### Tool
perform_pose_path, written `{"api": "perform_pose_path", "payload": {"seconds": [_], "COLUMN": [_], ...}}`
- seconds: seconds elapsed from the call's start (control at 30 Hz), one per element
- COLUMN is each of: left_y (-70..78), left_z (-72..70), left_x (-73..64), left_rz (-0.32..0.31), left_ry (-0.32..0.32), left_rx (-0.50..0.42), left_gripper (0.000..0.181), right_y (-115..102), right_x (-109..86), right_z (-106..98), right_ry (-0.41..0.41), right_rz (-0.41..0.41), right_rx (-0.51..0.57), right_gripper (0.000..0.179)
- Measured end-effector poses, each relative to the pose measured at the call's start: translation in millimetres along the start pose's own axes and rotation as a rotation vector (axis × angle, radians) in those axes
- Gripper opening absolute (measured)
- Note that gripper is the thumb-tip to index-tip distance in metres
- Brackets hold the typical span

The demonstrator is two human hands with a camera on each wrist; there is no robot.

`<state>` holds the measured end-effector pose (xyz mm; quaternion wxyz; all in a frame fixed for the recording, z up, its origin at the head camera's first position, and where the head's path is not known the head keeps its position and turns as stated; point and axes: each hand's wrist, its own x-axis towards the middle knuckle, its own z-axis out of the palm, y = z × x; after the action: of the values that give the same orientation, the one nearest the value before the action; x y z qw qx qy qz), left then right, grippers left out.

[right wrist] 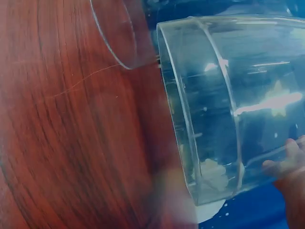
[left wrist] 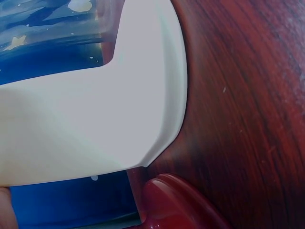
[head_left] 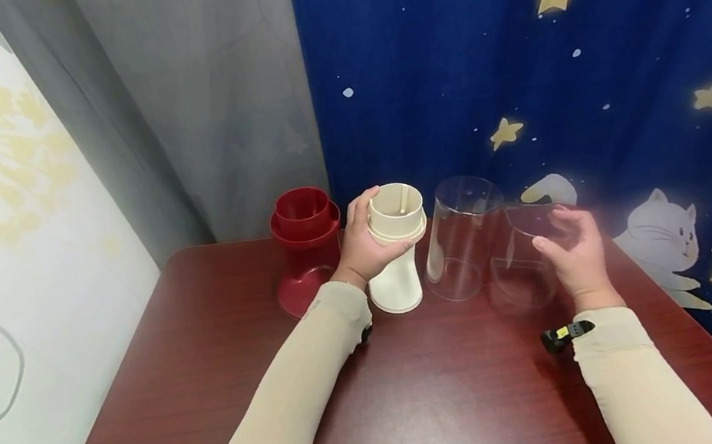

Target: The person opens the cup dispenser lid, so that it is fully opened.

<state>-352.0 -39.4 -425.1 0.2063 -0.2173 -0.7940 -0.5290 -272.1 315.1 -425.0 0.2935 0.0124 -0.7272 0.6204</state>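
My left hand (head_left: 365,247) grips the upper collar of a cream plastic stand (head_left: 397,285), which is upright, with a cup-like top and a wider foot. In the left wrist view the cream stand (left wrist: 95,119) fills the middle, and only a fingertip shows. With curled fingers and thumb, my right hand (head_left: 581,256) holds a clear cylinder (head_left: 525,284) by its upper side. The right wrist view shows this clear cylinder (right wrist: 219,119) close up, with a band line near its lower end. Whether its bottom touches the table I cannot tell.
A second clear cylinder (head_left: 454,268) stands between the cream stand and the held cylinder. Left of the cream stand is a similar red stand (head_left: 309,253). The reddish-brown table (head_left: 426,397) ends at the blue starry curtain (head_left: 419,88) and grey curtain behind.
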Motion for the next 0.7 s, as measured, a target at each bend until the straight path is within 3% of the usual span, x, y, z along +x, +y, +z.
{"api": "perform_pose_path", "payload": {"seconds": [0.27,0.7], "left_y": [1.8,0.3], "left_z": [1.1,2.8], "left_x": [0.6,-0.2], "left_rz": [-0.009,-0.008], "left_ry": [-0.003,0.005], "left_rx": [0.002,0.005], "left_gripper": [0.105,0.105], "right_y": [17,27], "right_x": [8.4,17.1], "right_z": [4,4], "right_ry": [-0.025,-0.082], "right_rz": [0.113,0.151], "right_rx": [-0.064,-0.072], "right_gripper": [0.058,0.055]}}
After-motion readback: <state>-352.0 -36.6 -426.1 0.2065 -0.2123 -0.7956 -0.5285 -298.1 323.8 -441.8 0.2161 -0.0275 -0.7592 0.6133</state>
